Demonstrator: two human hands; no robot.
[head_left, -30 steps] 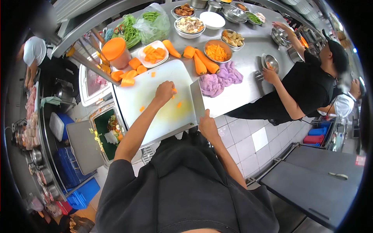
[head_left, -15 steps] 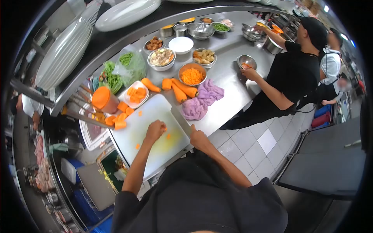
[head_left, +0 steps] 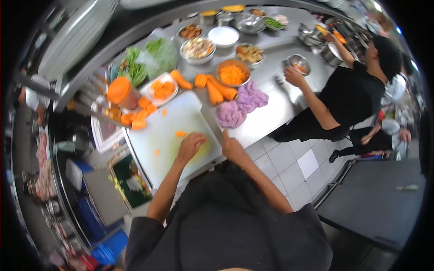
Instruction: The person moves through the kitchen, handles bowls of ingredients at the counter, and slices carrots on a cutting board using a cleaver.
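Note:
My left hand point(head_left: 192, 145) is over the right half of the white cutting board point(head_left: 167, 135), fingers pinched together around what looks like a small carrot piece, mostly hidden by them. A loose carrot piece point(head_left: 181, 133) lies just beyond its knuckles; other small bits are scattered on the board. My right hand point(head_left: 233, 149) is closed around the handle of a knife, whose broad grey blade point(head_left: 210, 122) points away from me along the board's right edge. Cut carrot chunks point(head_left: 138, 118) are heaped at the board's far left corner, beside a white dish point(head_left: 168, 95) of carrot pieces.
Whole carrots point(head_left: 214, 92), a purple cloth point(head_left: 233, 113) and a bowl of shredded carrot point(head_left: 233, 74) sit beyond the board. Greens in a plastic bag point(head_left: 156, 56) lie behind. A co-worker point(head_left: 355, 95) stands at the right by a metal bowl point(head_left: 299, 64). A metal shelf overhangs the left.
My left hand has shifted right across the board, uncovering a carrot piece and covering another. My right hand still grips the knife. The co-worker's near hand has moved off the metal bowl. The view has tilted.

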